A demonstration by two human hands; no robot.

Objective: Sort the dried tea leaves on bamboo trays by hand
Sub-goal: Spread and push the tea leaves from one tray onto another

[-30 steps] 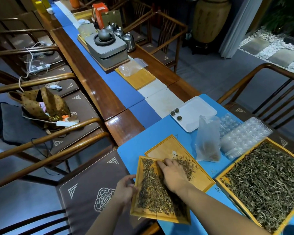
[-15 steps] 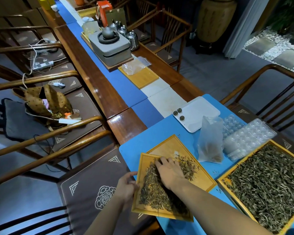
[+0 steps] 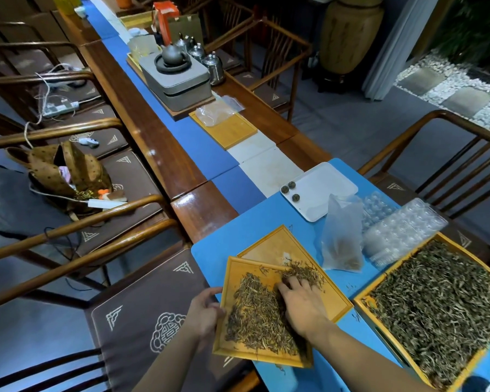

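Blue matting covers the near bench (image 3: pixel 238 233). Your left hand (image 3: pixel 207 315) grips the left rim of the near bamboo tray (image 3: pixel 232 281), fingers curled around it. Your right hand (image 3: pixel 303 304) lies palm-down, fingers spread, on the tea leaves (image 3: pixel 255 312), grasping nothing, at the tray's far right.

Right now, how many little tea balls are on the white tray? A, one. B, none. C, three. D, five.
C: three dark tea balls sit clustered at the near-left corner of the white tray; the rest of it is bare.
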